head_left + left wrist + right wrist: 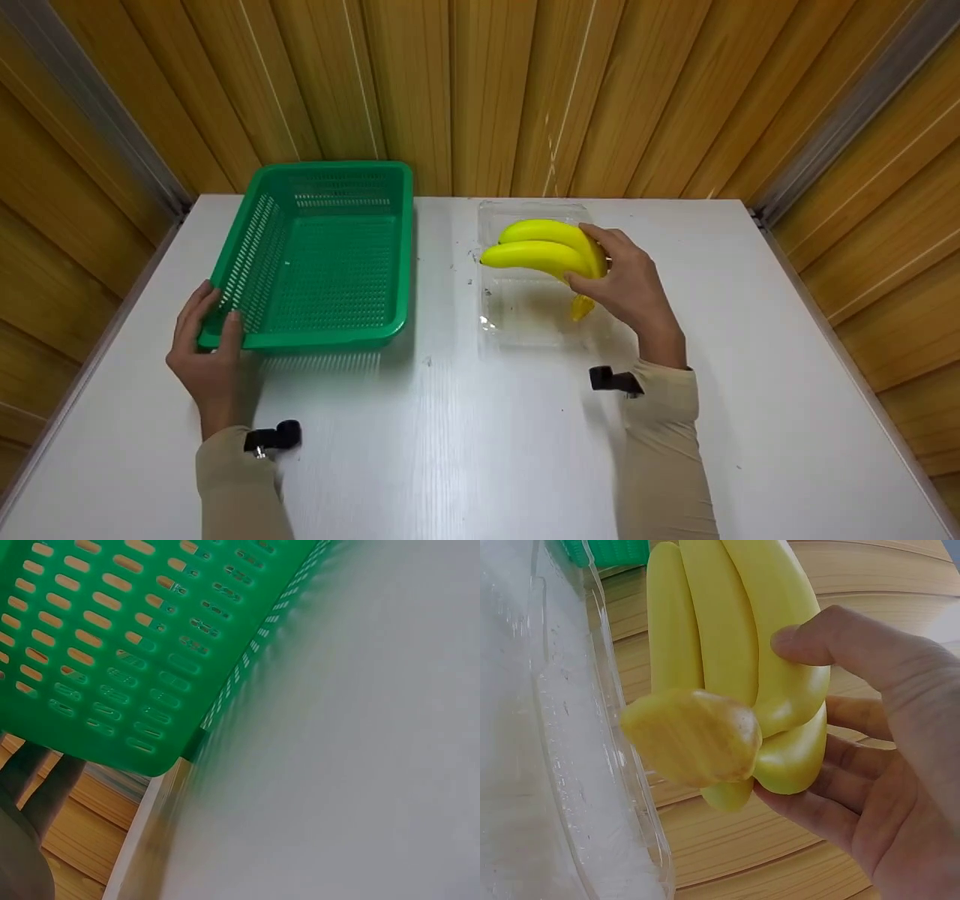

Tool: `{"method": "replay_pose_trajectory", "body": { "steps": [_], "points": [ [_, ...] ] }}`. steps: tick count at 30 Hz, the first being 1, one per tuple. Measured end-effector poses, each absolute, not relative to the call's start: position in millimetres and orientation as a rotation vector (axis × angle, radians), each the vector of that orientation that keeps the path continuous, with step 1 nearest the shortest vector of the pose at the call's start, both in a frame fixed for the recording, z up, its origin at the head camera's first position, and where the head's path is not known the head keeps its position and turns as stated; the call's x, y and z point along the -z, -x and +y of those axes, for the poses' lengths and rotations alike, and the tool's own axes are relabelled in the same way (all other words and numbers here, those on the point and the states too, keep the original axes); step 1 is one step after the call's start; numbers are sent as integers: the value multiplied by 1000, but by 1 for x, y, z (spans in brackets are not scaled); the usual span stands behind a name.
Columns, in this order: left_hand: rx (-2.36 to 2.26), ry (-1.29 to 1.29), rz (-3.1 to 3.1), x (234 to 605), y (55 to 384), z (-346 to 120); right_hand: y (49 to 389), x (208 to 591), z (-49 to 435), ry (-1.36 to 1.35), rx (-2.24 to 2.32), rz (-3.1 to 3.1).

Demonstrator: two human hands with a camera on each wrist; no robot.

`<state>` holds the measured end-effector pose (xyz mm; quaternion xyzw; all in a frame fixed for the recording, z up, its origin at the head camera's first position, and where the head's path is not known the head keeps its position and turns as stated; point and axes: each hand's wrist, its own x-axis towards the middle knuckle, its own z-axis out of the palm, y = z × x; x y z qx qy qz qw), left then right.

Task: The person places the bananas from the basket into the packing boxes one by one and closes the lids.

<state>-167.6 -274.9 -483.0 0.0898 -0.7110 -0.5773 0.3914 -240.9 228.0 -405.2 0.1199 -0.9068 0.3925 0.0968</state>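
Note:
A bunch of yellow bananas (541,255) is in my right hand (626,285), over a clear plastic container (517,319). The thumb lies on the near side of the bunch and the fingers wrap the far side. In the right wrist view the bunch's cut stem end (694,736) faces the camera, and the thumb presses on one banana. At the near left corner of a green plastic basket (406,247), my left hand (206,360) grips the rim. Its fingers are partly hidden behind the basket's slotted wall (97,637) in the left wrist view.
The basket stands at the left of the white table (480,450), near the wooden back wall (480,97). The container lies to the basket's right with a gap between them. Wooden side walls (885,247) flank the table. A black wrist camera (274,436) sits on the left sleeve.

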Motion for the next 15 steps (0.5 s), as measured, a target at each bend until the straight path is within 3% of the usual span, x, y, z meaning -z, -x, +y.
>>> {"method": "replay_pose_trajectory", "body": {
  "steps": [15],
  "points": [
    [1452, -187, -1779, 491, 173, -282, 243, 409, 237, -255, -1173, -2831]
  ]
}}
